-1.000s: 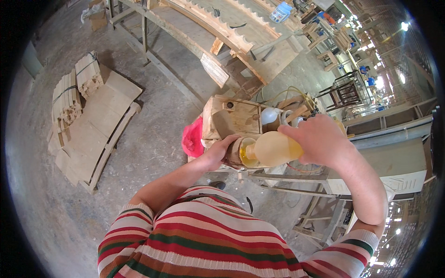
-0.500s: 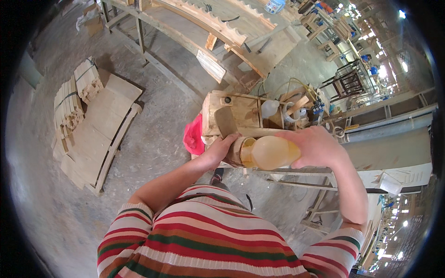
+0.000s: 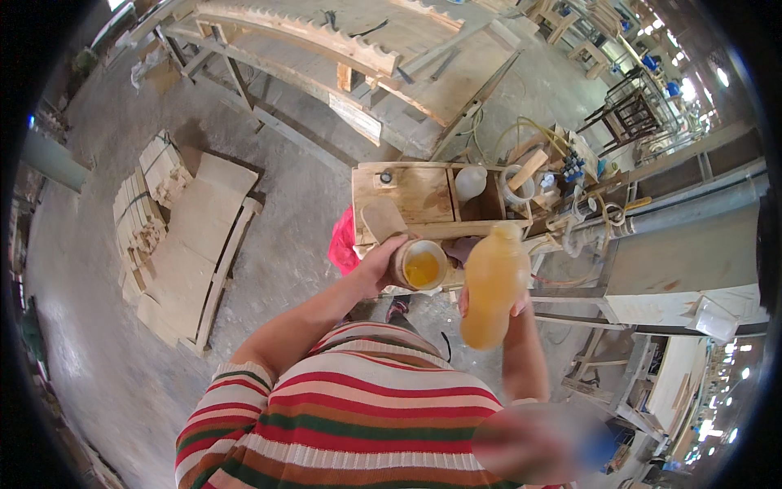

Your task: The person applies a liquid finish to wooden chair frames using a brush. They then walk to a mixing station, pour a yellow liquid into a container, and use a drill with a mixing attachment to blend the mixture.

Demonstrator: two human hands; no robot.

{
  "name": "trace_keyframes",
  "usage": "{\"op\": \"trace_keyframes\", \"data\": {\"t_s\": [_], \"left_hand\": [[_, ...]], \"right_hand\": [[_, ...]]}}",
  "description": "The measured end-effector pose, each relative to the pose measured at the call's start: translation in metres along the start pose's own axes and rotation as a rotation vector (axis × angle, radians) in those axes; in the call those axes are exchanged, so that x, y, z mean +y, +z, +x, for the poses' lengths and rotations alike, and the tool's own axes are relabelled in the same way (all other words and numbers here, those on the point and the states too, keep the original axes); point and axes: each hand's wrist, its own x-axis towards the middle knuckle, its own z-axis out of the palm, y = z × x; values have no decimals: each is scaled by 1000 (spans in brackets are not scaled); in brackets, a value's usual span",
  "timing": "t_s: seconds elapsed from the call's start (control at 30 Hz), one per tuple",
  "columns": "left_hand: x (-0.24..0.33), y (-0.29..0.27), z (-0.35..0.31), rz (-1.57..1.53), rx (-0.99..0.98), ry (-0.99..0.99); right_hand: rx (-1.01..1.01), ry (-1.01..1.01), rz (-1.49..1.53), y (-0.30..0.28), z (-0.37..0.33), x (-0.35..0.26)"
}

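Single wide fisheye view from the head, facing down, striped sweater (image 3: 350, 407) close below, floor (image 3: 297, 236) farther off

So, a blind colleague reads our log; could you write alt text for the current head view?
A person's left hand holds a cup with yellow liquid in it, and the right hand holds a yellowish bottle beside it. Beyond stands a wooden box; wood bundles lie off to the left.

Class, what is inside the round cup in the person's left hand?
Yellow liquid sits inside the cup, below its rim. The cup's bottom cannot be seen, because the liquid covers it.
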Motion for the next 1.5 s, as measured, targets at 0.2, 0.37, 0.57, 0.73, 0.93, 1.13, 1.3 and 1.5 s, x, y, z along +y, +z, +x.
{"op": "trace_keyframes", "data": {"t_s": [0.2, 0.37, 0.57, 0.73, 0.93, 1.13, 1.3, 1.5], "left_hand": [[-4, 7, 20, 228, -198, 361], [-13, -19, 21, 1004, 10, 861], [-7, -26, 8, -134, 281, 164], [-9, -18, -6, -85, 352, 182], [-8, -18, -5, -90, 340, 186], [-10, -11, -2, -62, 336, 208], [-16, -11, -1, -108, 354, 194], [-22, -28, -28, -203, 359, 252]], "right_hand": [[285, -496, -37, -43, -10, -29], [881, -675, -371, -129, -11, -53], [1037, -958, -568, -189, 51, -18], [1305, -742, -816, -218, 60, 19], [1559, -469, -1333, -227, 52, 41], [1332, -417, -817, -205, 60, 69], [1459, -342, -899, -191, 124, 71], [1564, -320, -862, -207, 161, 48]]}}
